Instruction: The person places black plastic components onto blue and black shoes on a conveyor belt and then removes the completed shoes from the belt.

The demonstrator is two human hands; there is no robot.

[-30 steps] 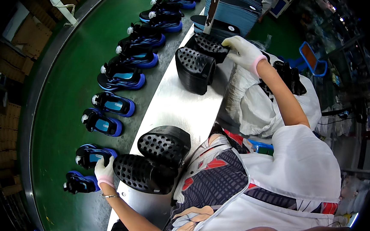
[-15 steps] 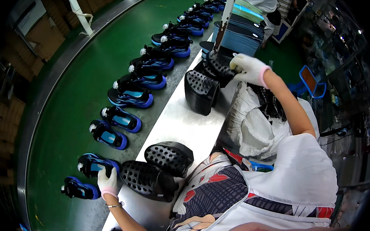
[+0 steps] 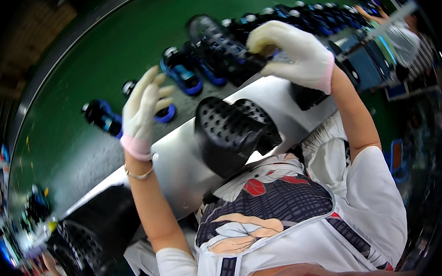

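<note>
My right hand [image 3: 294, 51], in a white glove with a pink cuff, is closed on the end of a black perforated shoe form [image 3: 220, 48]. The form is tilted and blurred, held over the row of black and blue sneakers. My left hand [image 3: 144, 110], gloved alike, is raised with spread fingers and holds nothing. Beneath and beside it are a sneaker [image 3: 102, 118] and another partly hidden one. Between my arms, two more perforated forms [image 3: 226, 132] stand on the metal ledge in front of me. A further dark form [image 3: 307, 95] is partly hidden below my right wrist.
Sneakers [image 3: 180, 71] with pale stuffing line the green conveyor [image 3: 78, 76]. The metal ledge [image 3: 174, 164] runs along its near side. More black perforated forms [image 3: 85, 245] lie at lower left. Co-workers are at far right [image 3: 404, 43] and lower left, near a white post [image 3: 377, 29].
My view has turned. My left hand has lifted off a sneaker and opened. My right hand has carried a black perforated form from the ledge over the conveyor.
</note>
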